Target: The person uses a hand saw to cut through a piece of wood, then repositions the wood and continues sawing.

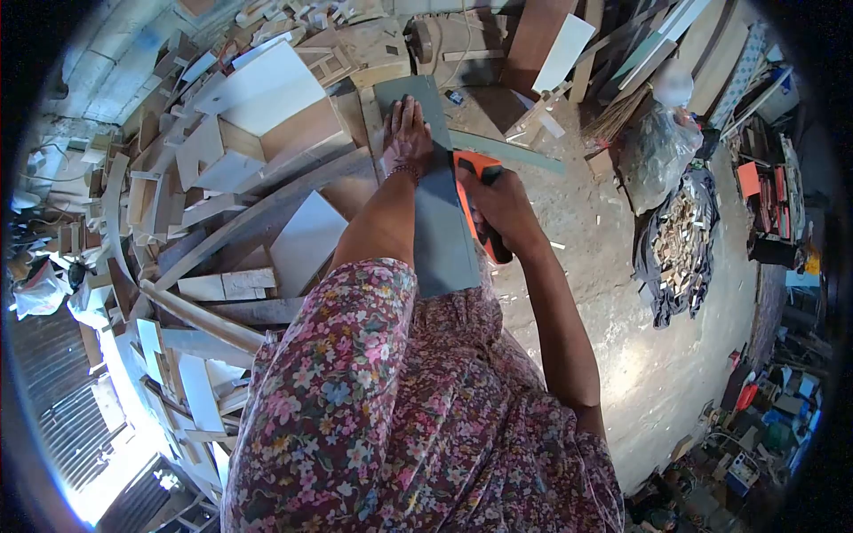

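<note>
Pressing down on a long grey board [444, 235] at upper centre of the frame, stretching down to the floral clothing [458, 391], with the left hand [409, 138] laid flat over its upper part, with fingers outstretched, slightly apart and closed round nothing. Gripping an orange-and-black tool [474, 161], apparently a handsaw, just right of centre at the board's right edge, with the right hand [502, 209] curled firmly round it and with fingertips partly hidden. Cannot make out the blade or any cut in the wood. Looks like a sawing step, or lining up for one, with the board steadied from above. Seems to call next for firm weight through the left palm, for fingers well clear of the cutting line, and for an even stroke. Calls for care, too, around the wood pieces [244, 286] crowding the left of the frame.
</note>
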The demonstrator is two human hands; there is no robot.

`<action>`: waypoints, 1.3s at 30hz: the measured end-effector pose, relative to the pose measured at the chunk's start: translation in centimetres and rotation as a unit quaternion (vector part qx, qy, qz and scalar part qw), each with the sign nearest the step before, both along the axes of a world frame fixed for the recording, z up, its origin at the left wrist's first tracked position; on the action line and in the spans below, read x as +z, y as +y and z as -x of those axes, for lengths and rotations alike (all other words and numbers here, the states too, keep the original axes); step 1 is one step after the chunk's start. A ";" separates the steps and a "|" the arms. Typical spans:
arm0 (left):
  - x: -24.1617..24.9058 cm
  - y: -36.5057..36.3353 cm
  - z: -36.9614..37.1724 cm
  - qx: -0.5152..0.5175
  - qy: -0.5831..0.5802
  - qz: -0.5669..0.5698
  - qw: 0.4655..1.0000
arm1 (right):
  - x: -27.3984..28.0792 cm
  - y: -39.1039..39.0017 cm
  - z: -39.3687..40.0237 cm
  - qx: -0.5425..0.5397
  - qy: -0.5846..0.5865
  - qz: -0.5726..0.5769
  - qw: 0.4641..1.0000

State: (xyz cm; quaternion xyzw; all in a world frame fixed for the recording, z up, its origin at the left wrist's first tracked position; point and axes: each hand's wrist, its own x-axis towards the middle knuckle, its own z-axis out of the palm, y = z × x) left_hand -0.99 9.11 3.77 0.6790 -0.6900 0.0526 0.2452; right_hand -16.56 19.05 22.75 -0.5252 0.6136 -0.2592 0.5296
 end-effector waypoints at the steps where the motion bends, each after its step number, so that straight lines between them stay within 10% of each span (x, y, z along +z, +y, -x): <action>1: -0.3 -0.3 0.0 0.006 -0.004 0.016 1.000 | 0.7 0.0 -0.2 0.019 0.000 -0.002 1.000; 18: -1.5 -0.1 -0.5 -0.003 -0.009 0.056 0.998 | 2.1 12.3 1.6 -0.064 -0.008 0.117 0.991; 39: 4.7 4.5 1.1 0.013 -0.031 -0.061 0.998 | -3.7 6.9 0.8 -0.077 0.002 0.188 0.979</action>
